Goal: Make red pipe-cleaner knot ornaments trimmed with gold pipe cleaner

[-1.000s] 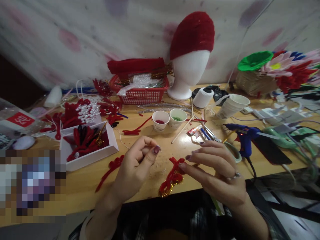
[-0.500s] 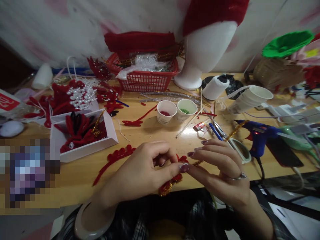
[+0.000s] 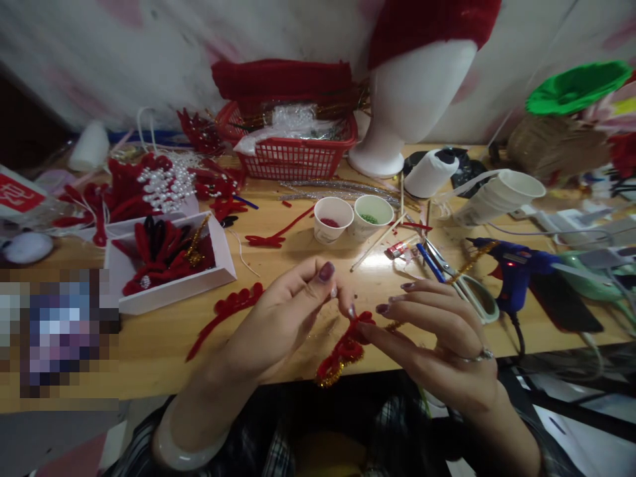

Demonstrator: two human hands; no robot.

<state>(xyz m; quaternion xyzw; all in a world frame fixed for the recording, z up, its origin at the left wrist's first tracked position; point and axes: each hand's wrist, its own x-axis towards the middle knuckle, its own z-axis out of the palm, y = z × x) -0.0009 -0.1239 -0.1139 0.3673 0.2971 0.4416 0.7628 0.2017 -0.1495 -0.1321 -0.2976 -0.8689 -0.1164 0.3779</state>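
Your right hand [image 3: 380, 319] pinches the top of the red fuzzy piece [image 3: 345, 348], which hangs tilted over the near edge of the desk [image 3: 159, 348], its gold tinsel edging [image 3: 330, 379] lowest. Your left hand [image 3: 293, 301] has its index finger at or just beside the piece's upper end and its thumb raised apart; whether those fingers grip anything thin or small, you cannot tell from here. To work this well, it seems best to make the right hand the steady one, pinch close to where the left fingertip works, and press lightly so the pile and tinsel are not flattened. Counting what lies around: two loose red strips, one scalloped [image 3: 233, 303] near your left wrist and one looped [image 3: 265, 240] farther back; two cups of beads side by side, red [image 3: 330, 233] and green [image 3: 366, 232]; one white box [image 3: 183, 286], one red basket [image 3: 293, 162], one glue gun [image 3: 514, 262], one pair of scissors [image 3: 462, 288], one white thread cone [image 3: 430, 175] and one white foam head [image 3: 417, 99]. The beads themselves are too small to count.
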